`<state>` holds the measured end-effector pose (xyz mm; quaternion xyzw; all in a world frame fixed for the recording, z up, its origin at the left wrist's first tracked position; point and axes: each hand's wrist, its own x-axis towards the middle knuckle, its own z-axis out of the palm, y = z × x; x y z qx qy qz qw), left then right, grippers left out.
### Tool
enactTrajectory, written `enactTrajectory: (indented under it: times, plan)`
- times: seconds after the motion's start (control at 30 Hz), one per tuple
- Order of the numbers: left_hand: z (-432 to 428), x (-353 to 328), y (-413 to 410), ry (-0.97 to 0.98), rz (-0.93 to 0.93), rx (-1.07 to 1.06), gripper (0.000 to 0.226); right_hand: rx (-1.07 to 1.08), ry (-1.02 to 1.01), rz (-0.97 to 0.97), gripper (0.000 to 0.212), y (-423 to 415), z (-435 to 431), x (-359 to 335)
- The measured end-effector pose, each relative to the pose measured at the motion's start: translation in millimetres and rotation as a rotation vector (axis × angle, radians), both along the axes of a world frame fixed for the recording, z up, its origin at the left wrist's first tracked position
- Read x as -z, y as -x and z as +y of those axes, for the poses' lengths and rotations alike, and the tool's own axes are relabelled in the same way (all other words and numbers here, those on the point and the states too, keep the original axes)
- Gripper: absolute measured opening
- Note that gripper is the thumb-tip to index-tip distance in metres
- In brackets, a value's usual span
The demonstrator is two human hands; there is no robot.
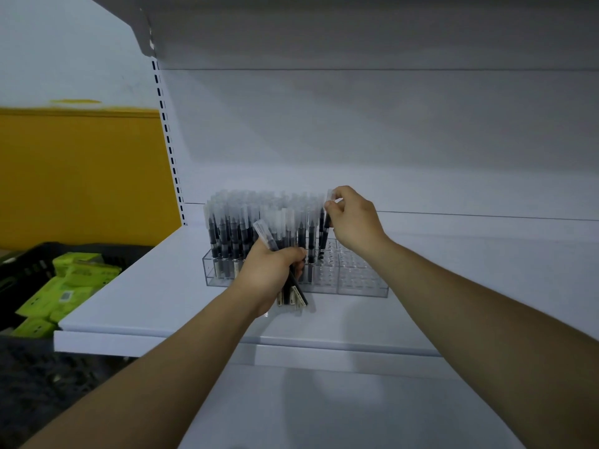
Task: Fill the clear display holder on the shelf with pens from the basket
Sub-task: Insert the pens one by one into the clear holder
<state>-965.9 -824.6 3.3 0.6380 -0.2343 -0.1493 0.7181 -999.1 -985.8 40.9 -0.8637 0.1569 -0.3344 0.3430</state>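
A clear display holder stands on the white shelf. Its left and middle rows are packed with upright black pens with frosted caps; several holes at its right end are bare. My left hand grips a bundle of several pens in front of the holder, their ends sticking out above and below the fist. My right hand pinches the cap of one pen that stands upright at the right edge of the filled rows.
A black basket with green packets sits low at the left, beside the shelf edge. Another shelf hangs overhead. A slotted upright runs down the back left, with a yellow wall behind.
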Motion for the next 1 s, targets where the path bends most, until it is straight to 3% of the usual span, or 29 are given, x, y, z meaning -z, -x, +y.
enactTrajectory:
  times: [0.27,0.43,0.57,0.63,0.77,1.0]
  plan:
    - [-2,-2,4,0.058,0.004,0.020,0.007,-0.009,0.028,0.019,0.012,-1,0,1]
    - [-2,-2,6,0.086,0.025,0.022,0.005,0.011,0.038,0.092,0.024,1,2,8]
    - [-4,-3,7,0.062,0.034,0.002,0.013,0.034,0.030,-0.105,0.017,12,8,2]
    - [-6,-5,10,0.064,0.013,0.021,0.015,-0.027,0.009,-0.176,0.017,20,15,-4]
    - [-8,-10,17,0.081,-0.054,0.076,0.013,-0.208,-0.020,-0.080,0.020,31,27,-12]
    - [-10,-18,23,0.111,-0.033,0.074,0.015,-0.234,-0.104,-0.099,0.010,31,24,-17]
